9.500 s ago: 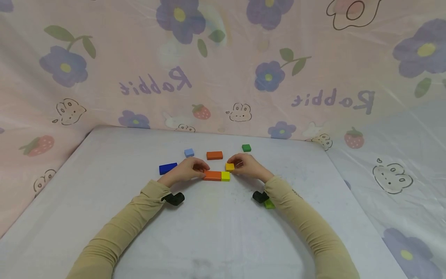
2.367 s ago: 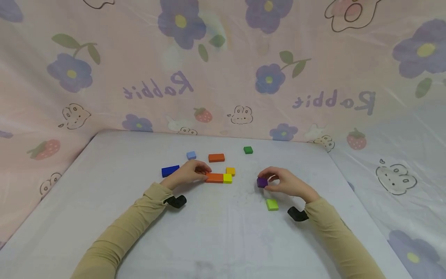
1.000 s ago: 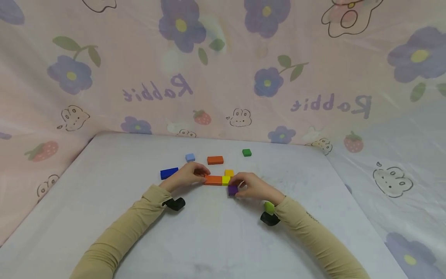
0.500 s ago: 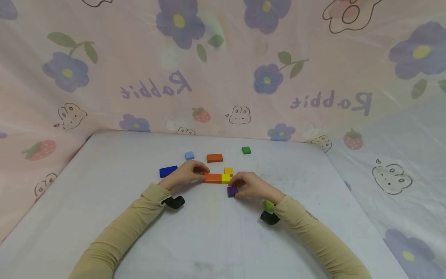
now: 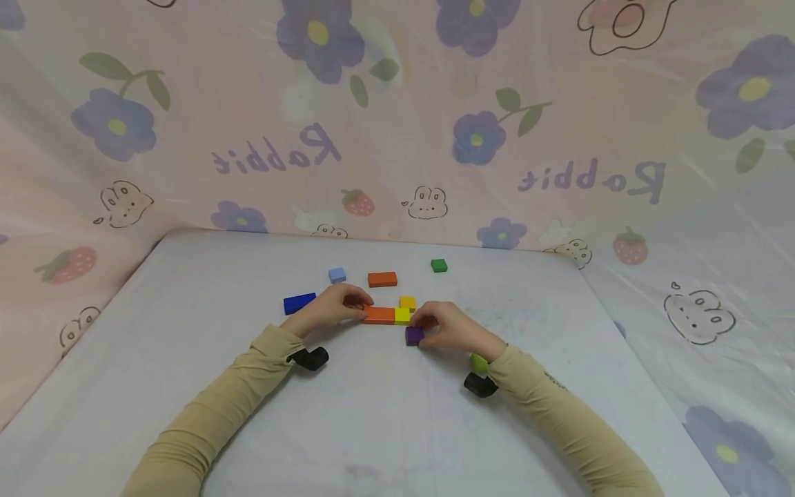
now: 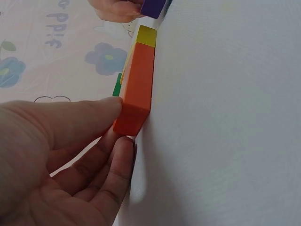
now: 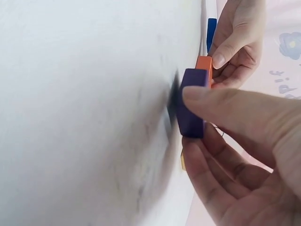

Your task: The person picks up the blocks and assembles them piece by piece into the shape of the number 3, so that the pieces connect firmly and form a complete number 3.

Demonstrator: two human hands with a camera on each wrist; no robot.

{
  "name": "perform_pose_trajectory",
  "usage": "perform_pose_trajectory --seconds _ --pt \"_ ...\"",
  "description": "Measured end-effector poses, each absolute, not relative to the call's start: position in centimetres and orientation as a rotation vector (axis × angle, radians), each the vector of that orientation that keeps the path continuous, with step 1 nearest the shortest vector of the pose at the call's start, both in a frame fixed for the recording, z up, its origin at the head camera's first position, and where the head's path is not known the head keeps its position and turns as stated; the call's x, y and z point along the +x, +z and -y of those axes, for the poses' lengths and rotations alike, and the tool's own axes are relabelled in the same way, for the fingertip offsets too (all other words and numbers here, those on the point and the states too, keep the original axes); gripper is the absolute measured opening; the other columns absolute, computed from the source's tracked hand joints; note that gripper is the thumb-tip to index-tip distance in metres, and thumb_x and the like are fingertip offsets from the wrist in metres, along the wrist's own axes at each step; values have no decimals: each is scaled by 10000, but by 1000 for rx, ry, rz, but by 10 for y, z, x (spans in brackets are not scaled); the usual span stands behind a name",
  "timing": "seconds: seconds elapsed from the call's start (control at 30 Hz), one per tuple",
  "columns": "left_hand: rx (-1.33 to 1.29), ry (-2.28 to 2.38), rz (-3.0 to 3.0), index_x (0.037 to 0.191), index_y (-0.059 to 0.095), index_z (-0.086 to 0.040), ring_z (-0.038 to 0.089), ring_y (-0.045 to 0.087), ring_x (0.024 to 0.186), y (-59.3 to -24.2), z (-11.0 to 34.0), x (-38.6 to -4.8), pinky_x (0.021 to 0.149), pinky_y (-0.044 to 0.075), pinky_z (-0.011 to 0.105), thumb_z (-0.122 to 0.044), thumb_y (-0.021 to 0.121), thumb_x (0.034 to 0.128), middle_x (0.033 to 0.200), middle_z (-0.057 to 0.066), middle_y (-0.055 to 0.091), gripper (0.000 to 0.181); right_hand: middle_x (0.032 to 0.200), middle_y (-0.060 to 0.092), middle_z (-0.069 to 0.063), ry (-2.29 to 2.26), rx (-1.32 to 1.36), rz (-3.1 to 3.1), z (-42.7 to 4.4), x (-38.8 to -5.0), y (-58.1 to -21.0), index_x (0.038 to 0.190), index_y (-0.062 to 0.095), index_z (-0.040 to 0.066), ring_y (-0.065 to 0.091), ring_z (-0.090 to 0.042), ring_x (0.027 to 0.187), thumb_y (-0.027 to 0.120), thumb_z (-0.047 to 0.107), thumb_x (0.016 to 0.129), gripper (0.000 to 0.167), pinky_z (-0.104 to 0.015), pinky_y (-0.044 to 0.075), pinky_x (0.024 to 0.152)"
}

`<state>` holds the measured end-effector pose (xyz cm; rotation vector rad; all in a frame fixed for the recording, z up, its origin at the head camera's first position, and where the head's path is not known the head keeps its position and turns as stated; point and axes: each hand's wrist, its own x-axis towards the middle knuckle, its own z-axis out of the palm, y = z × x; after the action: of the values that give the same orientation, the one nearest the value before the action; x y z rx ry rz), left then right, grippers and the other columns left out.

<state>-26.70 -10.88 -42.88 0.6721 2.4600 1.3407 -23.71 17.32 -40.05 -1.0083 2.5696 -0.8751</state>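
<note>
An orange block (image 5: 379, 315) (image 6: 138, 80) lies end to end with a yellow block (image 5: 401, 316) (image 6: 146, 35). My left hand (image 5: 332, 306) (image 6: 70, 155) holds the orange block's left end between thumb and fingers. Between thumb and fingertips my right hand (image 5: 452, 328) (image 7: 244, 141) pinches a purple block (image 5: 413, 336) (image 7: 193, 103), just in front and to the right of the yellow one. Whether purple and yellow touch I cannot tell. Behind the yellow block sits an amber block (image 5: 408, 303).
A dark blue block (image 5: 299, 303) lies left of my left hand. Farther back are a light blue block (image 5: 337, 275), a red-orange block (image 5: 381, 279) and a green block (image 5: 439, 265). A lime block (image 5: 478, 363) is partly hidden by my right wrist.
Earlier my right hand was at the amber block, then appeared farther right with the purple block and brought it left beside the yellow one. My left hand has stayed on the orange block.
</note>
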Motion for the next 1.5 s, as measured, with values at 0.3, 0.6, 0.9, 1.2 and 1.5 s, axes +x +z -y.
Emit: perform_pose_trajectory --seconds 0.3,0.6,0.9,1.2,1.5 --pt "667 1331 -2471 1117 672 -43 178 570 898 -428 108 -267 835 485 299 -65 692 876 1046 32 653 242 1002 641 -22 -868 -976 -2607 -172 -243 -404 1041 673 52 589 -164 908 788 16 763 303 -296 504 823" --pt "658 1337 -2470 1110 671 -38 180 564 889 -428 107 -268 822 485 298 -56 688 877 1048 37 650 235 1008 639 -9 -884 -957 -2638 -169 -244 -406 1028 673 64 588 -153 918 794 7 753 306 -319 502 825" --pt "669 1342 -2465 1111 668 -27 180 567 895 -424 106 -267 825 483 299 -46 685 876 1056 57 651 236 996 636 -4 -901 -932 -2650 -169 -245 -408 1013 661 69 587 -146 902 802 10 745 308 -296 503 803" --pt "655 1332 -2472 1110 674 -60 172 576 900 -430 107 -270 839 487 299 -71 693 877 1045 26 650 234 994 639 -23 -921 -932 -2643 -169 -244 -410 1021 655 49 590 -172 911 796 3 747 311 -325 507 813" --pt "647 1344 -2463 1111 673 -61 169 585 898 -433 109 -270 838 491 297 -72 695 875 1032 20 651 237 994 643 -29 -932 -959 -2644 -169 -245 -412 1019 655 49 592 -175 907 802 8 742 316 -331 509 809"
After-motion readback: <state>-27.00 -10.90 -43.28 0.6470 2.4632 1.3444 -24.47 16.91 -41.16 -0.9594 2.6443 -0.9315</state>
